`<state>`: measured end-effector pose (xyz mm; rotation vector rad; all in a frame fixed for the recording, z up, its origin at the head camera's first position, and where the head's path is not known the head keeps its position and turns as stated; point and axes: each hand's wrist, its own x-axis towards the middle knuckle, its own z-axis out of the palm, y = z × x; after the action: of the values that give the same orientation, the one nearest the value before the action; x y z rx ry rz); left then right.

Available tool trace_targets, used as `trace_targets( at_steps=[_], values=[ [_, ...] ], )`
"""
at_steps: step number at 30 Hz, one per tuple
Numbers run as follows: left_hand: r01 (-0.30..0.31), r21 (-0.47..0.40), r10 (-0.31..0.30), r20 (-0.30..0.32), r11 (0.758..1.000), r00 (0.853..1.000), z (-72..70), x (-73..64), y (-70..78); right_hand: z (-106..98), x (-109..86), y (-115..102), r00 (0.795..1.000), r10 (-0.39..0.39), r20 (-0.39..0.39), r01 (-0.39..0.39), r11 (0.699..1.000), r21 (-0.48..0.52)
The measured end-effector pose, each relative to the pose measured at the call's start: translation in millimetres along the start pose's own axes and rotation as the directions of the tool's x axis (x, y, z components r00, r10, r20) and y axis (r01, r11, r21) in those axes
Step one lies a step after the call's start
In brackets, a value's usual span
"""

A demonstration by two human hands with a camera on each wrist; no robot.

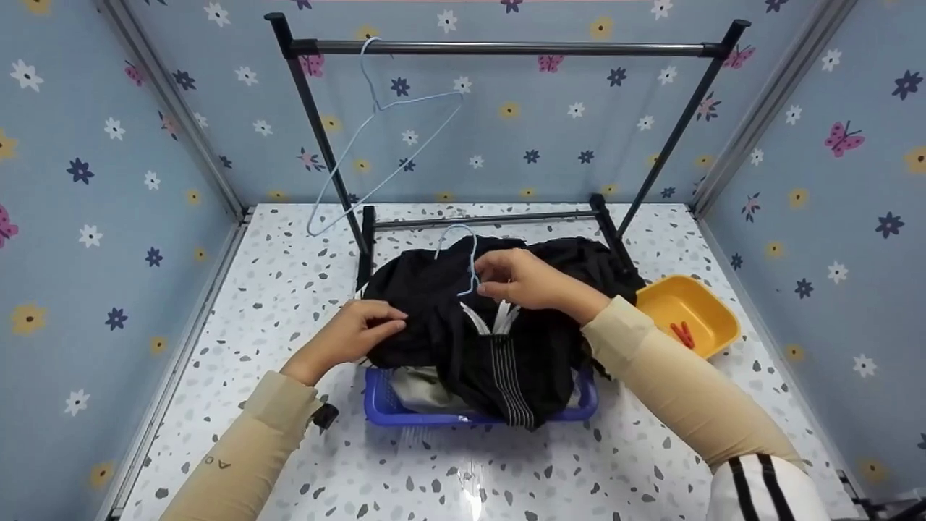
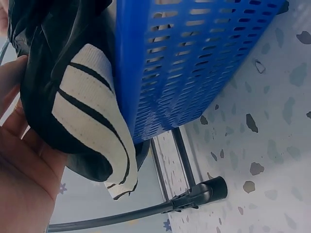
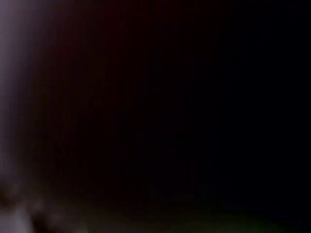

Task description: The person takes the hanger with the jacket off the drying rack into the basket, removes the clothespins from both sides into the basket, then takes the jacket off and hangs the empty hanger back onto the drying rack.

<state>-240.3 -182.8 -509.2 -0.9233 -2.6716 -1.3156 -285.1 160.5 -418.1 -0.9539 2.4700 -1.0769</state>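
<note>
A black jacket (image 1: 427, 289) with a striped ribbed band and white-trimmed collar lies spread over a blue basket (image 1: 419, 418). From its neck rises the hook of a light blue clothes hanger (image 1: 474, 250); the rest of that hanger is hidden by cloth. My right hand (image 1: 524, 278) pinches the hanger below its hook. At the jacket's left side, my left hand (image 1: 354, 329) holds the black cloth between thumb and fingers. A white cuff with black stripes (image 2: 92, 102) hangs beside that hand in the left wrist view. The right wrist view is almost wholly dark.
Behind the basket stands a black clothes rack (image 1: 506, 49), with another light blue hanger (image 1: 391, 170) on its bar. A yellow tub (image 1: 712, 307) containing red clothespins (image 1: 681, 334) sits at the right. Flowered walls enclose the speckled surface. Pale cloth (image 1: 423, 391) lies inside the basket.
</note>
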Motion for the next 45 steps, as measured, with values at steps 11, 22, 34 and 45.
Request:
trace_targets(
  at_steps=[11, 22, 34, 45],
  values=[
    [0.026, -0.029, -0.028, -0.052, 0.999, 0.998, -4.4, -5.6, 2.4, 1, 3.3, -4, 0.999, -0.007, -0.043, 0.007, 1.0, 0.006],
    [0.042, -0.026, -0.044, -0.095, 0.999, 0.995, -14.7, -8.9, 1.8, -26, -12.4, -1, 0.997, -0.011, -0.07, 0.008, 0.999, -0.038],
    [0.048, -0.024, -0.05, -0.104, 0.999, 0.993, -18.7, -13.4, -3.6, -43, -25.2, 16, 0.965, 0.082, -0.248, -0.043, 0.986, 0.158],
    [0.116, -0.033, -0.118, -0.102, 0.993, 0.988, -16.0, -16.2, -11.1, -47, -38.0, 25, 0.918, 0.103, -0.383, 0.034, 0.941, 0.335]
  ],
)
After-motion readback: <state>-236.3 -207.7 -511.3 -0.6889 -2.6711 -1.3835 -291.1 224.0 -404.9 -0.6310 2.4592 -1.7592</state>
